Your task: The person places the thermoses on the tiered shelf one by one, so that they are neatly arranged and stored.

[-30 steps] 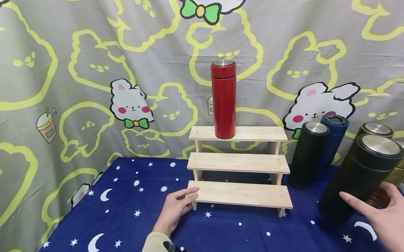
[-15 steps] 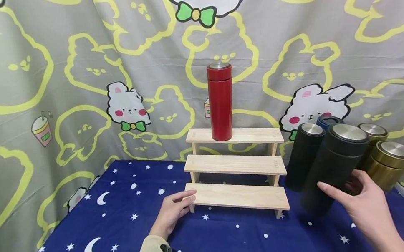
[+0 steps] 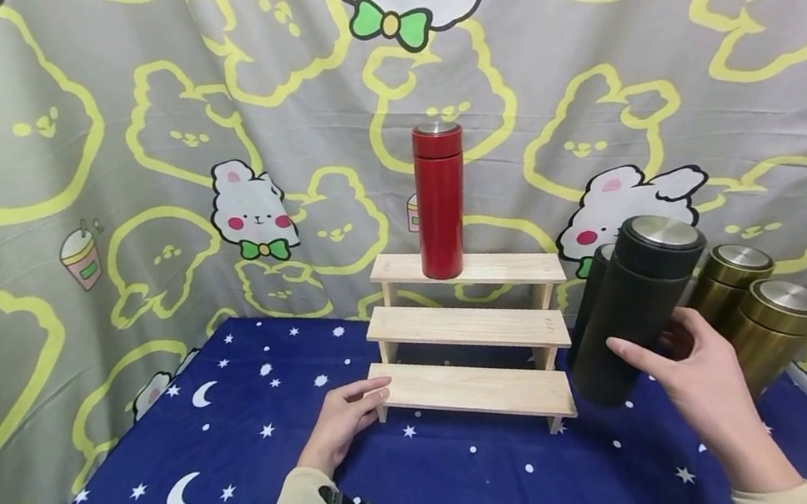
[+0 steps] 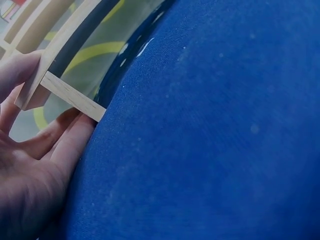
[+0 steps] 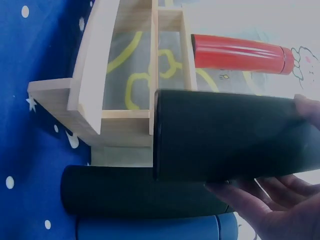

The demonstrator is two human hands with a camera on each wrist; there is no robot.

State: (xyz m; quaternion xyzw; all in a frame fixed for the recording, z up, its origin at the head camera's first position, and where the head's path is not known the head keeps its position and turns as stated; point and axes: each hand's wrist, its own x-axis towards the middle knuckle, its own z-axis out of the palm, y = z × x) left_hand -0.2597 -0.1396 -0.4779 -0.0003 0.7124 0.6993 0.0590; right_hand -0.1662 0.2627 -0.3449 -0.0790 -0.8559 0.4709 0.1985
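Note:
My right hand (image 3: 707, 383) grips a black thermos bottle (image 3: 630, 308) with a steel-topped lid, thumb on its near side. The bottle leans and is off the cloth, right of a three-step wooden shelf (image 3: 473, 390). In the right wrist view this held black bottle (image 5: 225, 135) overlaps part of the shelf. My left hand (image 3: 341, 423) pinches the left end of the lowest step; the left wrist view has its thumb on the board (image 4: 36, 82) and fingers by the leg. A red thermos bottle (image 3: 442, 214) stands upright on the top step.
Two gold thermos bottles (image 3: 783, 323) stand to the right, behind my right hand. A second black bottle (image 5: 125, 192) and a blue bottle (image 5: 150, 229) stand beside the shelf, largely hidden in the head view. Dark blue starry cloth (image 3: 251, 489) covers the table; a patterned curtain (image 3: 328, 127) hangs behind.
My right hand has carried the black bottle leftward and up, from beside the gold bottles to in front of the other black one. My left hand keeps its place on the shelf.

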